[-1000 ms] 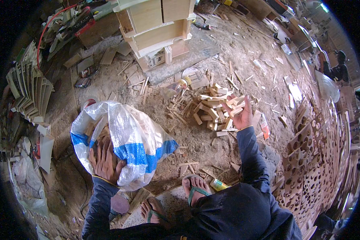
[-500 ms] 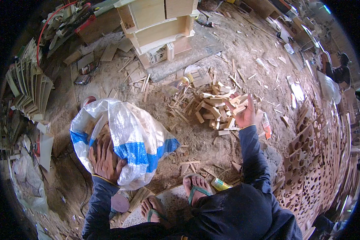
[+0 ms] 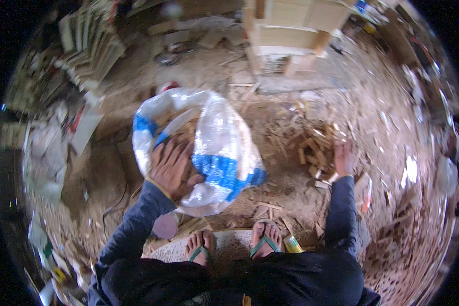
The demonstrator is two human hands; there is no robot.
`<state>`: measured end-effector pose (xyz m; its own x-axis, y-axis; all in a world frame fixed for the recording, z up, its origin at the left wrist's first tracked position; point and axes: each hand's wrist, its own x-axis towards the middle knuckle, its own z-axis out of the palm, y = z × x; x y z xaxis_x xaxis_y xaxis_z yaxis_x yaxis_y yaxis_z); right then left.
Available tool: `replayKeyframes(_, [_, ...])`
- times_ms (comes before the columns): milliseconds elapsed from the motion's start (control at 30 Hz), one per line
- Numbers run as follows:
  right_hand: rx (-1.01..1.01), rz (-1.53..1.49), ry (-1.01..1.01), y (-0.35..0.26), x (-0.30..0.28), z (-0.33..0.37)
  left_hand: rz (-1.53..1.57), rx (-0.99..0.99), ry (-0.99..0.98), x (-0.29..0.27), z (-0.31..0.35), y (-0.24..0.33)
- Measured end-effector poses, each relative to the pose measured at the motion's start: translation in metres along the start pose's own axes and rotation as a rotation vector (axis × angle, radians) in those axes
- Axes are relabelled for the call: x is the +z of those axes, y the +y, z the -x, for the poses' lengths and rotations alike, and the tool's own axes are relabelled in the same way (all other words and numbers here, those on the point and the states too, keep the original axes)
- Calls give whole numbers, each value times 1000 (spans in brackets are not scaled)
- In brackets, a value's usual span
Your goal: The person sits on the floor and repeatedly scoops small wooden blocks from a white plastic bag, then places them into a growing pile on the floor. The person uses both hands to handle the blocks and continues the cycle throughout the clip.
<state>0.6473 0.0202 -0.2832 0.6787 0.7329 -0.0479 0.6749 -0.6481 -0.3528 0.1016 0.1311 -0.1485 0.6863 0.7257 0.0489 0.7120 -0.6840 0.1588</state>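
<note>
A white woven plastic sack with blue bands sits on the dirt floor in front of me, its mouth open and small wood pieces inside. My left hand lies at the near side of that mouth with its fingers spread, the thumb toward the sack's folded rim. To the right, a loose heap of short wooden blocks rests on the ground. My right hand is at the heap's right edge, somewhat blurred, with fingers stretched out and nothing visibly held.
A pale wooden cabinet frame stands beyond the heap. Stacked thin boards lean at the far left. Perforated wood sheets are piled at the right. A yellow can lies near my sandalled right foot.
The whole view has swung left, so the sack and heap appear farther right. My right hand has shifted to the heap's right edge, its fingers closer together. My left hand stays at the sack's mouth.
</note>
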Motion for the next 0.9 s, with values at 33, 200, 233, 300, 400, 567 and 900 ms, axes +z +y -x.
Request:
replayKeyframes(33, [-220,-28,337,-16,-5,5,14,14,-11,-2,0,-5])
replayKeyframes(200, [-507,-334,299,-145,-63,42,108,-67,-5,-14,10,-25])
replayKeyframes(233, [-717,-308,249,-177,-70,56,88,-67,-29,-16,11,-29])
replayKeyframes(300, [-1113,-367,58,-243,-71,84,94,-90,-69,-17,11,-35])
replayKeyframes(400, [-1496,-596,-191,-328,-47,125,-215,-79,-129,-19,13,-45])
replayKeyframes(567, [-1406,-96,-459,-383,-14,148,-187,-167,-152,-22,5,-68])
replayKeyframes(900, [-1375,-81,-553,-399,2,114,-172,-284,-47,-12,-17,-81])
